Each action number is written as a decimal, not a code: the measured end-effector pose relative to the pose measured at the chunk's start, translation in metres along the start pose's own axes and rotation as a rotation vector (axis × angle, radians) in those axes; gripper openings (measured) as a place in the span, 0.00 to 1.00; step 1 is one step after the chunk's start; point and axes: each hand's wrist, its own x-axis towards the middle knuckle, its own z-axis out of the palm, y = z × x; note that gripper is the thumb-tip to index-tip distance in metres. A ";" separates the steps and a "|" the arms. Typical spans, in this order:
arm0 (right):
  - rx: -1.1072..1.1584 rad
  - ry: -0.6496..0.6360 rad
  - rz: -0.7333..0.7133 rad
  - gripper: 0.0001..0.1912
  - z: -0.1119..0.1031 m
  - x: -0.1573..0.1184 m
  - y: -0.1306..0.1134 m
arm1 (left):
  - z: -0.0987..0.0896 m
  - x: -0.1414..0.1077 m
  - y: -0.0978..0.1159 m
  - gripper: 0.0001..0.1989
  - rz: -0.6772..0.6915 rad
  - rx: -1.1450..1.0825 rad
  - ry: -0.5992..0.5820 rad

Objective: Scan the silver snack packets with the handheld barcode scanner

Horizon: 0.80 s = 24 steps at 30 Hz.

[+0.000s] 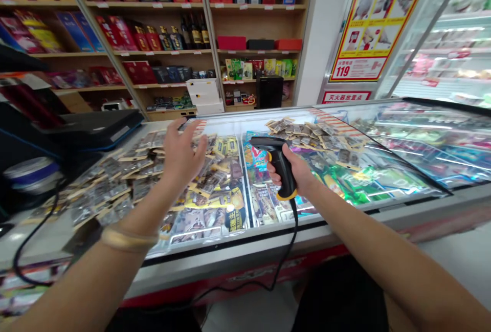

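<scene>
One barcode scanner (284, 172), black w/ yellow trim, is held approx. mid-view above the glass of a chest freezer (238, 256). R hand (300, 169) has it: fingers wrapped round the grip, index side up by the trigger, so prob. held that way to aim and fire one-handed. Nose points L, toward the other hand. Cable (294, 232) drops from the grip base, hangs past the freezer's front edge, then runs off low L; slack looks enough to move the scanner about.

L hand (184, 149), w/ a bracelet (128, 238) on the wrist: fingers spread and released, nothing seen in them. It's over the L packets (128, 171); contact w/ any of them can't be told. Free hand prob. kept loose for handling packs.

L packets = big loose spread, overlapping, across white worktop (48, 234) and onto the freezer glass. R packets (307, 133) = smaller heap, same look, on the glass beyond the scanner. Two separate heaps, prob. to keep them sorted. Frozen goods (264, 204) show under the glass.

Further out: black device (95, 125) and a white/blue roll-like item (32, 174) crowd the far L; a 2nd cable (21, 255) loops there, could snag. Behind: stocked shelves (161, 53), red/yellow poster (383, 20) on R.
</scene>
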 end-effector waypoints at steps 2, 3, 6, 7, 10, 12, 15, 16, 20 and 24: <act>-0.016 0.068 -0.042 0.26 -0.019 -0.018 -0.012 | 0.029 -0.004 0.034 0.22 0.083 -0.104 -0.046; -0.024 0.101 -0.067 0.26 -0.030 -0.029 -0.018 | 0.045 -0.008 0.052 0.21 0.106 -0.157 -0.081; -0.040 0.196 -0.149 0.25 -0.066 -0.064 -0.037 | 0.092 -0.024 0.108 0.20 0.155 -0.319 -0.227; -0.046 0.236 -0.177 0.24 -0.079 -0.076 -0.043 | 0.107 -0.030 0.126 0.19 0.180 -0.366 -0.287; -0.080 0.365 -0.276 0.24 -0.115 -0.111 -0.059 | 0.143 -0.042 0.176 0.20 0.244 -0.459 -0.439; -0.089 0.439 -0.322 0.24 -0.136 -0.131 -0.067 | 0.163 -0.046 0.205 0.20 0.253 -0.483 -0.522; -0.060 0.531 -0.361 0.25 -0.157 -0.151 -0.073 | 0.185 -0.044 0.243 0.22 0.170 -0.454 -0.626; -0.040 0.553 -0.367 0.25 -0.161 -0.155 -0.074 | 0.191 -0.043 0.254 0.22 0.110 -0.425 -0.660; 0.040 0.593 -0.370 0.25 -0.166 -0.157 -0.075 | 0.209 -0.037 0.287 0.28 -0.127 -0.234 -0.740; 0.046 0.583 -0.355 0.26 -0.164 -0.155 -0.074 | 0.219 -0.034 0.300 0.28 -0.165 -0.101 -0.700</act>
